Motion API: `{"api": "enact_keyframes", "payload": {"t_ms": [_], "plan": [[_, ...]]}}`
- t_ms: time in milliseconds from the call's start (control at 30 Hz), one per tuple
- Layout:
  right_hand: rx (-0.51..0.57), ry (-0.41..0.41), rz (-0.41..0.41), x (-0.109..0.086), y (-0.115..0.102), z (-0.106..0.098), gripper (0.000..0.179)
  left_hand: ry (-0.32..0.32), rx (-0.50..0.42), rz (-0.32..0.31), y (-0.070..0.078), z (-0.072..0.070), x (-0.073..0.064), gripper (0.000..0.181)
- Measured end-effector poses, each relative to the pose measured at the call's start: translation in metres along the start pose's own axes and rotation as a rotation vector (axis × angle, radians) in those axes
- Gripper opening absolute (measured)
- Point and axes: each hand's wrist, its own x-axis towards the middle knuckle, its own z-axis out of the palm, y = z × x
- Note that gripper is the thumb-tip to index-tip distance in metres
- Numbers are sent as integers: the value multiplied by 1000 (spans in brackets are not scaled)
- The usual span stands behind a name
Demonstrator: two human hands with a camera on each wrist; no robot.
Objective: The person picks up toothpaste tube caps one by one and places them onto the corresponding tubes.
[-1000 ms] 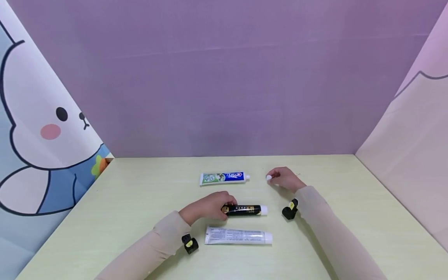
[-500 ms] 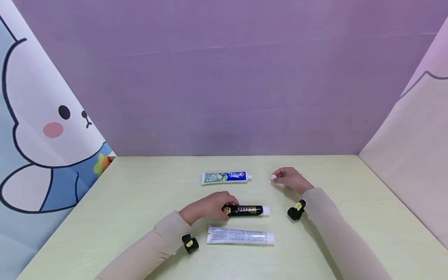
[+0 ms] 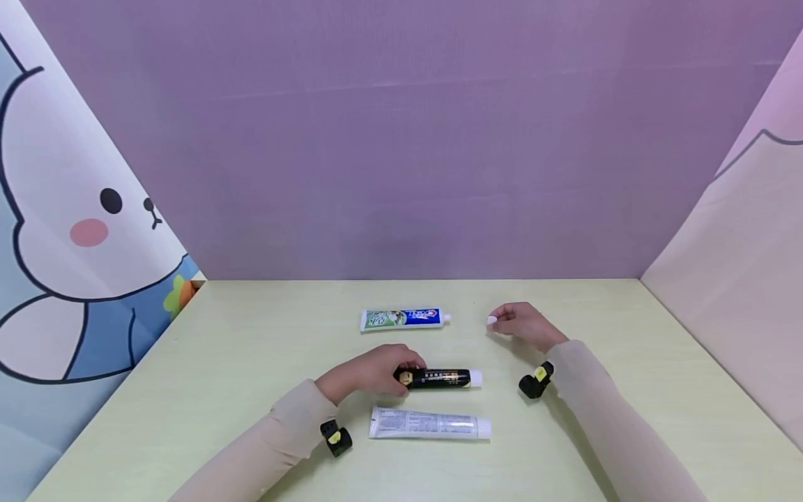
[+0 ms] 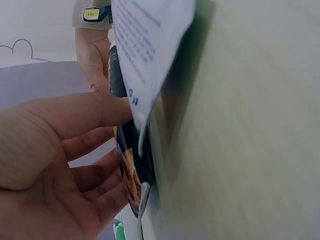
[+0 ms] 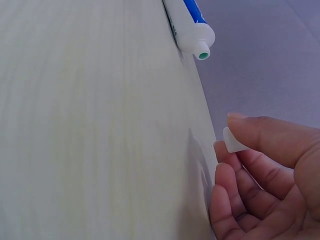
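My left hand (image 3: 379,369) holds the tail end of a black toothpaste tube (image 3: 439,378), thumb on the near side and fingers on the far side. That tube lies on the table with its white cap to the right. Between thumb and fingers, my right hand (image 3: 523,325) pinches a small white cap (image 5: 233,141) close over the table. Left of it lies a blue and green toothpaste tube (image 3: 403,318); its bare nozzle (image 5: 202,52) shows green paste in the right wrist view. Nearest me is a white toothpaste tube (image 3: 429,423) with its cap on.
All three tubes lie roughly parallel on the pale wooden table (image 3: 270,328). A purple backdrop (image 3: 414,139) rises behind its far edge. Printed panels, one with a cartoon animal (image 3: 94,195), stand at the left and right.
My right hand has shifted slightly right and toward me with the cap, farther from the open nozzle. The left hand stays on the black tube.
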Motion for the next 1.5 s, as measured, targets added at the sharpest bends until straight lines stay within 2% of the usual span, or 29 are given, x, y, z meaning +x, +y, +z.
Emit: {"api": "enact_keyframes", "payload": {"t_ms": [500, 700, 800, 933, 1267, 1500], "plan": [[67, -17, -18, -5, -3, -3, 28, 15, -97, 4, -3, -6, -3, 44], [85, -14, -20, -8, -6, -2, 29, 37, -126, 15, -6, -13, -3, 40], [84, -18, -20, -9, -8, -2, 29, 48, -146, -1, -9, -16, -2, 40], [78, -23, -16, -10, -10, -1, 29, 71, -178, -4, -13, -19, 0, 41], [41, -7, 3, -12, -7, -3, 26, 172, -225, 54, -25, -30, 9, 36], [4, -13, 13, -16, -11, -2, 30, 226, -339, 33, -34, -37, 21, 33]]}}
